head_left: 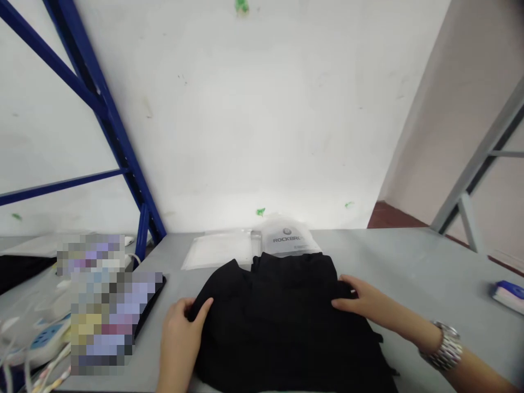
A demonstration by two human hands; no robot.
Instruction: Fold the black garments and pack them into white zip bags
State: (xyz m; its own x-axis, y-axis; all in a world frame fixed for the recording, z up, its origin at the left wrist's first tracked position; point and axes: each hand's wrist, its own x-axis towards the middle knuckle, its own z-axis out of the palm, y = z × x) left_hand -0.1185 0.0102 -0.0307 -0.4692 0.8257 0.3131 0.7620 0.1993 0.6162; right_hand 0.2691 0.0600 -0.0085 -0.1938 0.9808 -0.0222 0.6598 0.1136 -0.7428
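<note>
A black cloth garment (282,327) lies spread on the grey table in front of me, its lower part running out of the frame. My left hand (185,319) grips its left edge, thumb on top and fingers curled underneath. At the upper right edge, my right hand (355,296) pinches the fabric between thumb and fingers. A metal watch (444,347) is on my right wrist. Just behind the garment lie a translucent printed plastic bag (289,236) and a flat white packet (219,248). What kind of garment it is, I cannot tell.
On the left are a power strip (49,333) with white cables and a blurred-out dark-edged item (123,322). A blue metal frame (118,131) rises at the back left. A blue-and-white object (510,295) sits at the right edge of the grey table (429,284). Behind stands a white wall.
</note>
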